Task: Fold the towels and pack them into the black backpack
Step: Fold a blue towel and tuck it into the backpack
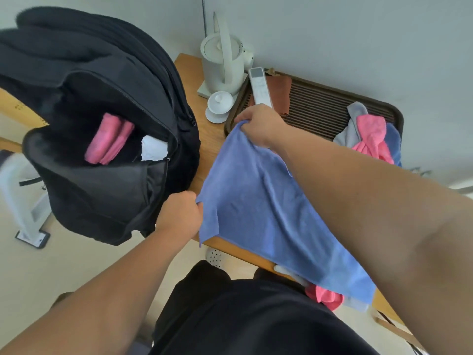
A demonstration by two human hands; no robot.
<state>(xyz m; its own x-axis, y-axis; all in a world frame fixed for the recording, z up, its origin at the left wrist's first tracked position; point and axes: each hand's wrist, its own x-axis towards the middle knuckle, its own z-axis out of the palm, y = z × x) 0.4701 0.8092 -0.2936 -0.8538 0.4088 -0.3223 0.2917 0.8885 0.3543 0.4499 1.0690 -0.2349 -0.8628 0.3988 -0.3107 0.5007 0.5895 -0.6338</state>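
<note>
A blue towel (258,211) lies spread over the wooden table (189,73), its near end hanging past the table's front edge. My left hand (180,213) pinches its near left corner. My right hand (261,124) grips its far corner beside the dark tray. The black backpack (107,180) stands open at the left, with a folded pink towel (108,139) and something white inside. A loose heap of grey, pink and blue towels (371,134) rests on the tray's right end. Another pink towel (325,297) shows under the blue towel's near end.
A dark slatted tray (320,103) fills the back of the table, with a white remote (259,85) and a brown cloth on it. A white kettle (225,55) and a white lidded cup (218,103) stand near the wall. A white stand is on the floor at left.
</note>
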